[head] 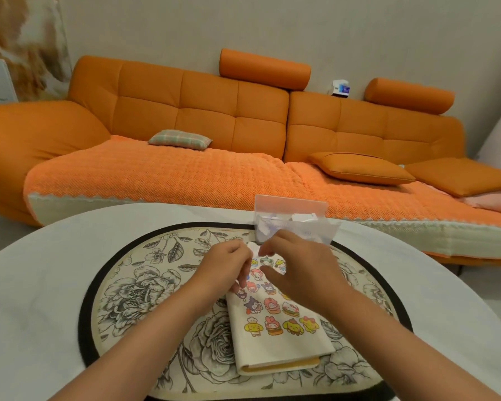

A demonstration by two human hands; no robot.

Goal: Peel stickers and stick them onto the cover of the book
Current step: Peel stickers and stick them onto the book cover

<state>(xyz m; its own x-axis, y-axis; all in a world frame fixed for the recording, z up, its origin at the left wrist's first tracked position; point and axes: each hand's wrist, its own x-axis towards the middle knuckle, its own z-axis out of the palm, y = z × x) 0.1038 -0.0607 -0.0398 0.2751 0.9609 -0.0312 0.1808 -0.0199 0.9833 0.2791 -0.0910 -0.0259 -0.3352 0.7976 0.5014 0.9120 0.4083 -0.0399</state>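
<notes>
Book (261, 345) position: closed and flat on the floral placemat (145, 285), cream cover facing up, spine edge toward the person, its length running away and slightly left. Stickers (272, 305) of cartoon characters sit in rough rows over the far half of the cover; the near half is bare. The farthest rows are partly hidden under the hands.

Left hand (229, 264): above the far left corner of the book, fingers curled inward. Its fingertips close on a small white paper piece (253, 248) held just above the cover, a narrow pinch grip. One lower finger points down toward the stickers at the left edge of the cover.

Right hand (298, 270): above the far right part of the book, back of the hand up, fingers bent down toward the same paper piece, thumb held apart and pointing left over the cover. Whether these fingers actually grip the piece cannot be told — the fingertips are hidden by the hand itself.

Clear plastic bag (292, 215): just beyond the hands at the far rim of the placemat, with white paper scraps inside.

Support: the placemat is oval with a black border and lies on a white table (41, 285).

Background: an orange sofa (185, 105) runs along the wall behind the table. It carries a plaid pillow (180, 139) on the left seat, orange cushions (362, 167) on the right, and a small box (341, 88) on its back ledge.
</notes>
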